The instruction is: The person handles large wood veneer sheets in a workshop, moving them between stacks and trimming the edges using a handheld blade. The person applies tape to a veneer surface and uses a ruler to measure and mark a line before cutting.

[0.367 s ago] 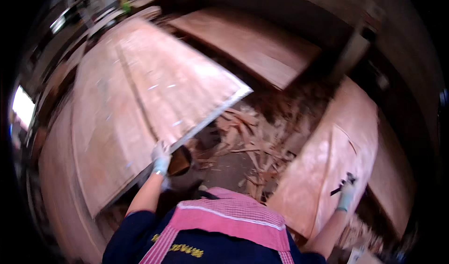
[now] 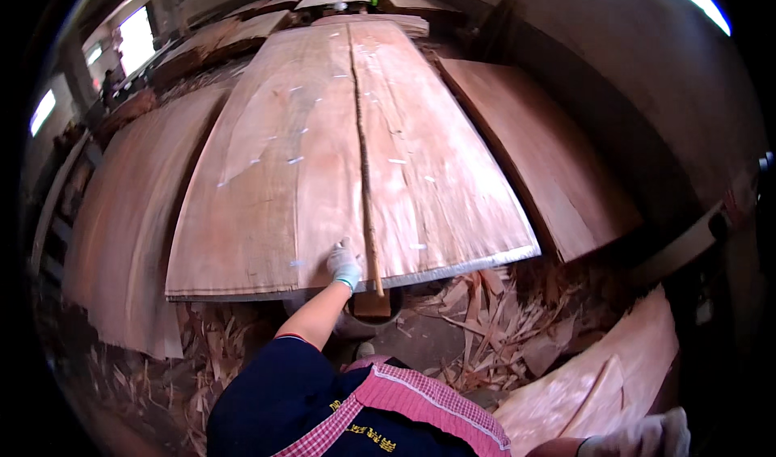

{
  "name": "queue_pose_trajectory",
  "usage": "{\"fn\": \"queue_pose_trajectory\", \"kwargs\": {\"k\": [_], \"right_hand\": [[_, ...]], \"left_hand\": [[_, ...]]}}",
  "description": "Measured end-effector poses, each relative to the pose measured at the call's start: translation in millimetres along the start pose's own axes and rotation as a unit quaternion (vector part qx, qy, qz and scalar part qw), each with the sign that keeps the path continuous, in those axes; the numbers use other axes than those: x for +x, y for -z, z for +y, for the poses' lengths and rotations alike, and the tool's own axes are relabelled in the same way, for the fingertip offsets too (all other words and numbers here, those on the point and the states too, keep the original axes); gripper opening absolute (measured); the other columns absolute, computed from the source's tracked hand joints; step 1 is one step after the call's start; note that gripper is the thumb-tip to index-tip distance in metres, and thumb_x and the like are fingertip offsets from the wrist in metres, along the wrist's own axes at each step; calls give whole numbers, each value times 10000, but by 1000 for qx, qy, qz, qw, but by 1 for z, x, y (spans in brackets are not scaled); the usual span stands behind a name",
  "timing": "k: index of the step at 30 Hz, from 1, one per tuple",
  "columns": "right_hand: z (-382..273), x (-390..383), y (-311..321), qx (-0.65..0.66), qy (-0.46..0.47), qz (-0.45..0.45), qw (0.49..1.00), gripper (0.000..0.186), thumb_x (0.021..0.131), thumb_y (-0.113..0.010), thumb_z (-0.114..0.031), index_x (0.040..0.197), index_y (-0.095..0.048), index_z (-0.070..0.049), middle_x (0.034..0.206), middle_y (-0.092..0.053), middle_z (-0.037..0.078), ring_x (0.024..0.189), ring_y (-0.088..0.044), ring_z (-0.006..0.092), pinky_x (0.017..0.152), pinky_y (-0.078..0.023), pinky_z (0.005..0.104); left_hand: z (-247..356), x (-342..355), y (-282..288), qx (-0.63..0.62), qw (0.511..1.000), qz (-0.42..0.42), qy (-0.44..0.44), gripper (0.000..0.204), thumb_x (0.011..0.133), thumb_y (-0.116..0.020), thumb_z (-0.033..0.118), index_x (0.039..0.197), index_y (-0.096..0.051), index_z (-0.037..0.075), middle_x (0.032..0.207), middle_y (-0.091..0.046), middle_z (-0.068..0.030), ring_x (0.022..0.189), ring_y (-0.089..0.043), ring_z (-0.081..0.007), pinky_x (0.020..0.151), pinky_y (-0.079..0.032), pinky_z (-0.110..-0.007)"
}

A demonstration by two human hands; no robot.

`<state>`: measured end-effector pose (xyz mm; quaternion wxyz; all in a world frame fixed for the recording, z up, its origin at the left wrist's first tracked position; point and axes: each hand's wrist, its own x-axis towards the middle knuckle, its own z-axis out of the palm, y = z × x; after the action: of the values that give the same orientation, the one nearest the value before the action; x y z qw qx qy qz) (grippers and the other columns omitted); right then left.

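The dim workshop stretches well back from where I stand, a grey wall [image 2: 566, 28] curving up on the right and bright windows [image 2: 136, 40] on the left. Filling the middle is a broad, pinkish-tan rectangular sheet of wood veneer [image 2: 250, 206], with a tan stack of veneer [image 2: 133, 222] to its left and a reddish-tan stack of veneer [image 2: 546, 154] to its right. A pale pink, bowed veneer piece [image 2: 602, 380] sits at the lower right, and torn brown wood scraps [image 2: 501, 319] litter the dark floor [image 2: 424, 340].

The person's left hand [image 2: 344, 264], in a white knit glove, rests on top of the broad sheet at its near edge — fingers loosely extended, closed on nothing I can see. The right hand [image 2: 643, 438], also gloved, is blurred beside the bowed piece; I can't tell how far it is closed or what it holds.

The broad sheet's long axis runs away from the person toward the far end of the room. A thin brown wooden stick [image 2: 364, 166] lies lengthwise along it, just right of the left hand, its near tip jutting past the edge. Small white strips [image 2: 396, 161] dot the sheet.
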<state>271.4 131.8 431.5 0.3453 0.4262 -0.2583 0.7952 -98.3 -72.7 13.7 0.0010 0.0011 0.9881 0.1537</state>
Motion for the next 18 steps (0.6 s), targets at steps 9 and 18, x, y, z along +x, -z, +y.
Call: {"fn": "queue_pose_trajectory", "kwargs": {"k": [9,18], "right_hand": [[91,5,95,-194,-156,189,950,115,875,-620,-138,926,-720,-118,1022,-630,79,654,-627,176,509,-534,269],[122,21,168,-134,-288,182,931,146,884,-612,-196,946,-703,-99,980,-646,79,657,-629,176,521,-527,280]], "left_hand": [[60,23,-9,-24,993,-101,-46,665,813,-663,419,1324,-418,71,1047,-568,-171,889,-633,-305,789,-515,-452],[7,44,47,-603,762,-101,211,199,849,-569,209,885,-589,14,638,-611,-94,549,-613,-206,523,-486,-347]]}}
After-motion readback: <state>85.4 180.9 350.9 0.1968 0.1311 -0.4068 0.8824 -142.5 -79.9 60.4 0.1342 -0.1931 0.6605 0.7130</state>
